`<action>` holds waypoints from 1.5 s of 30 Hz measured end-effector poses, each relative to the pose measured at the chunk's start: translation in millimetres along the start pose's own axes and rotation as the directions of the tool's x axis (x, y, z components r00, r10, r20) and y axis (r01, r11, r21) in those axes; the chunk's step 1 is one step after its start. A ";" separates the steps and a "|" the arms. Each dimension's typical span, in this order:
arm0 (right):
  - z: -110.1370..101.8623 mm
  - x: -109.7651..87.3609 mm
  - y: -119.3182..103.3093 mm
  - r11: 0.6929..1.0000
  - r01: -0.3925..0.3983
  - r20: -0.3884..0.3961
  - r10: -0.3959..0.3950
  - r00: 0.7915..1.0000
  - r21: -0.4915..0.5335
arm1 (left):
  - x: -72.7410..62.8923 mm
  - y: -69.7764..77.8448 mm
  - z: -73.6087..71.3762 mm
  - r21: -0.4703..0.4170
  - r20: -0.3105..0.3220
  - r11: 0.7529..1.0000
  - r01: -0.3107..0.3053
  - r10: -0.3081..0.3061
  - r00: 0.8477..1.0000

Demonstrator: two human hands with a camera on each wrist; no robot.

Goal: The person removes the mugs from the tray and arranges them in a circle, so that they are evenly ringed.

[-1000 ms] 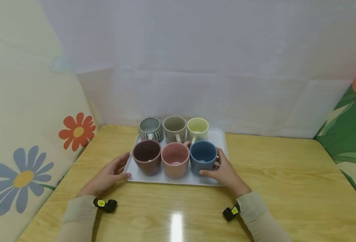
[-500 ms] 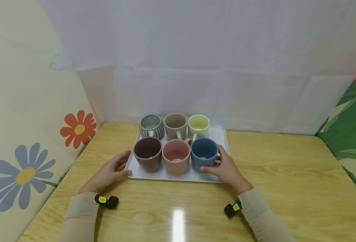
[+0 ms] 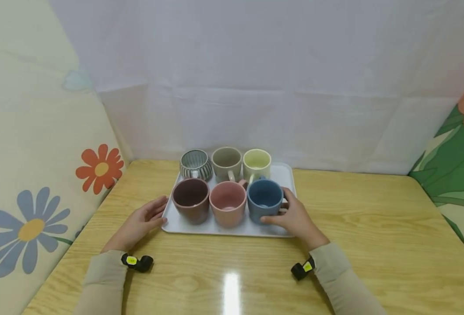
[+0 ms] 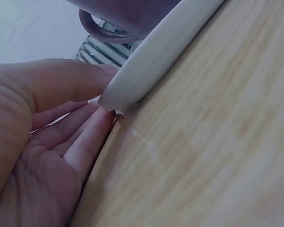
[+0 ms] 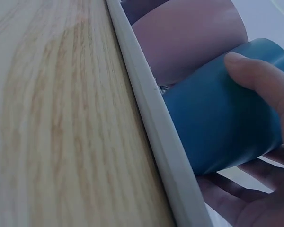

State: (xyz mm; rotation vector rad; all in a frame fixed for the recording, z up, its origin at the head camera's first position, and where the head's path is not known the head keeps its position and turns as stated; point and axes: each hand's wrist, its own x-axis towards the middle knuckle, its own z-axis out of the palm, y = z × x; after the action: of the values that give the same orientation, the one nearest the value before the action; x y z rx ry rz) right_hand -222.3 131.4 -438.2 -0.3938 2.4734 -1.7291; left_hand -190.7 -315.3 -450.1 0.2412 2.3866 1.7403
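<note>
A white tray [image 3: 224, 231] lies on the table and bears two rows of mugs. The front row has a maroon mug [image 3: 191, 201], a pink mug [image 3: 228, 204] and a blue mug [image 3: 264, 202]. Behind them stand a striped grey-green mug [image 3: 196, 165], a taupe mug [image 3: 226, 164] and a pale yellow mug [image 3: 257, 164]. My left hand [image 3: 139, 225] pinches the tray's left front corner, thumb at the rim and fingers low against it. My right hand [image 3: 297, 218] holds the blue mug from the right, thumb in front; its other fingers are partly hidden behind the mug.
The wooden table [image 3: 374, 227] extends on both sides of the tray. A white cloth [image 3: 255, 87] hangs behind it. Flower-patterned cloth [image 3: 31, 232] covers the left side, with more on the right. Each wrist wears a small black camera [image 3: 137, 262].
The head view shifts slightly. My left thumb has slid a little outward along the tray's rim. The mugs and my right hand keep their places.
</note>
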 end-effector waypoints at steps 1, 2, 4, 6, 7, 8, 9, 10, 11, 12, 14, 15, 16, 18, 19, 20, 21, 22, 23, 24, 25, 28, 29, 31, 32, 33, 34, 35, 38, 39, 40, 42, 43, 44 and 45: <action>-0.4 -0.1 -0.1 1.000 0.001 0.001 -0.001 1.000 -0.005 | -0.1 -1.3 0.0 -0.004 -0.002 1.000 -0.006 0.006 1.000; -1.1 -0.3 0.1 1.000 0.001 0.000 -0.001 1.000 -0.007 | -0.2 -2.5 0.1 -0.008 -0.003 1.000 -0.014 0.014 1.000; -3.0 -0.7 0.5 1.000 0.003 -0.001 -0.003 1.000 -0.007 | -0.5 -4.0 0.8 -0.012 -0.005 1.000 -0.027 0.027 1.000; -5.7 -1.1 1.8 1.000 0.001 -0.006 -0.001 1.000 -0.001 | -0.9 -4.6 1.6 -0.013 -0.008 0.999 -0.032 0.032 0.999; -7.3 -1.2 2.9 1.000 0.002 -0.010 -0.002 1.000 0.003 | -1.0 -4.5 1.8 -0.011 -0.009 0.999 -0.030 0.030 1.000; -9.1 -1.3 4.3 1.000 0.003 -0.015 -0.003 1.000 0.010 | -1.2 -4.1 2.0 -0.008 -0.010 1.000 -0.029 0.029 1.000; -11.0 -1.4 6.1 1.000 0.006 -0.016 -0.006 1.000 0.011 | -1.4 -3.5 2.1 -0.001 -0.012 1.000 -0.025 0.025 1.000; -12.8 -1.6 7.8 1.000 0.008 -0.019 -0.008 1.000 0.020 | -1.6 -2.8 2.1 0.005 -0.014 1.000 -0.022 0.022 1.000; -14.8 -1.7 9.4 1.000 0.009 -0.019 -0.009 1.000 0.023 | -1.7 -2.1 1.9 0.009 -0.014 1.000 -0.019 0.019 1.000; -16.4 -1.7 11.0 1.000 0.010 -0.020 -0.010 1.000 0.024 | -1.8 -1.3 1.7 0.017 -0.015 1.000 -0.015 0.015 1.000; -19.4 -1.6 13.3 1.000 0.010 -0.017 -0.010 1.000 0.026 | -2.0 0.1 1.2 0.030 -0.016 1.000 -0.009 0.009 1.000; -21.0 -1.9 13.8 1.000 0.010 -0.016 -0.009 1.000 0.023 | -2.1 0.6 1.0 0.035 -0.017 0.999 -0.005 0.005 1.000; -22.2 -1.9 14.2 1.000 0.005 -0.017 -0.005 1.000 0.025 | -2.2 0.9 0.8 0.039 -0.017 0.999 -0.003 0.003 1.000; -24.6 -2.6 14.3 1.000 -0.005 -0.016 0.005 1.000 0.023 | -2.2 1.3 0.4 0.044 -0.018 0.999 -0.001 0.001 1.000; -25.8 -2.9 14.3 1.000 -0.008 -0.018 0.009 1.000 0.022 | -2.2 1.4 0.3 0.045 -0.018 0.999 -0.002 0.002 1.000; -27.1 -3.4 13.8 1.000 -0.011 -0.022 0.011 1.000 0.022 | -2.2 1.5 0.3 0.044 -0.019 0.999 -0.003 0.004 1.000; -28.3 -3.8 13.3 1.000 -0.013 -0.023 0.013 1.000 0.026 | -2.2 1.5 0.3 0.043 -0.019 0.999 -0.006 0.006 1.000; -29.4 -3.9 12.9 0.999 -0.012 -0.023 0.013 1.000 0.032 | -2.2 1.5 0.2 0.041 -0.019 0.999 -0.008 0.009 1.000; -30.7 -4.2 12.3 0.999 -0.011 -0.027 0.012 1.000 0.037 | -2.2 1.4 0.2 0.039 -0.019 0.999 -0.010 0.010 1.000; -31.9 -4.3 11.7 0.999 -0.011 -0.031 0.012 0.999 0.044 | -2.2 1.5 0.2 0.038 -0.020 0.999 -0.011 0.012 1.000; -33.2 -4.6 11.2 0.999 -0.011 -0.037 0.013 0.999 0.052 | -2.3 1.5 0.1 0.038 -0.020 0.999 -0.013 0.014 1.000; -37.7 -4.8 10.1 0.997 -0.016 -0.058 0.020 0.998 0.076 | -2.3 1.4 -0.2 0.041 -0.022 0.999 -0.012 0.013 1.000; -39.2 -4.7 9.8 0.997 -0.017 -0.069 0.023 0.997 0.080 | -2.3 1.4 -0.4 0.045 -0.023 0.999 -0.012 0.013 1.000; -42.3 -4.3 10.0 0.996 -0.018 -0.088 0.025 0.996 0.085 | -2.4 1.6 -0.5 0.050 -0.025 0.999 -0.009 0.010 1.000; -44.1 -4.0 10.2 0.996 -0.016 -0.097 0.024 0.995 0.085 | -2.4 1.7 -0.6 0.053 -0.027 0.999 -0.006 0.008 1.000; -45.8 -4.0 10.5 0.996 -0.016 -0.104 0.024 0.994 0.084 | -2.4 1.7 -0.6 0.055 -0.028 0.999 -0.004 0.006 1.000; -47.5 -3.9 10.7 0.997 -0.012 -0.112 0.021 0.994 0.081 | -2.4 1.8 -0.6 0.055 -0.030 0.998 -0.003 0.005 1.000; -49.1 -4.3 10.6 0.997 -0.013 -0.120 0.022 0.993 0.080 | -2.4 1.9 -0.5 0.055 -0.030 0.999 -0.001 0.003 1.000; -54.3 -5.1 10.7 0.997 -0.013 -0.141 0.023 0.990 0.073 | -2.1 1.7 -0.4 0.051 -0.031 0.999 0.000 0.001 1.000; -55.9 -5.3 10.7 0.998 -0.013 -0.150 0.023 0.988 0.067 | -1.9 1.5 -0.3 0.049 -0.032 0.999 -0.001 0.002 0.999; -57.6 -5.5 10.6 0.998 -0.012 -0.159 0.021 0.987 0.059 | -1.7 1.1 -0.2 0.050 -0.032 0.999 -0.001 0.002 0.999; -61.6 -5.8 10.8 0.998 -0.014 -0.173 0.023 0.985 0.053 | -1.2 0.4 0.2 0.046 -0.033 0.999 -0.005 0.006 0.999; -63.7 -6.3 10.7 0.999 -0.017 -0.180 0.025 0.983 0.046 | -1.0 0.1 0.5 0.041 -0.034 0.999 -0.006 0.007 0.999; -65.8 -6.8 10.6 0.999 -0.020 -0.187 0.028 0.982 0.042 | -0.7 -0.3 0.9 0.036 -0.034 0.999 -0.008 0.010 0.999; -68.1 -7.5 10.4 0.999 -0.024 -0.194 0.030 0.981 0.037 | -0.4 -0.8 1.2 0.031 -0.034 0.999 -0.010 0.011 0.999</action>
State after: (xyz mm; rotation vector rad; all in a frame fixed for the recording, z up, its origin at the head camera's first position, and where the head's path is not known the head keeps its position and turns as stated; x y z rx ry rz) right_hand -232.0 198.7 -424.5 -0.1954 2.5600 -1.8803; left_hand -190.0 -314.5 -451.2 0.2305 2.4417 1.7264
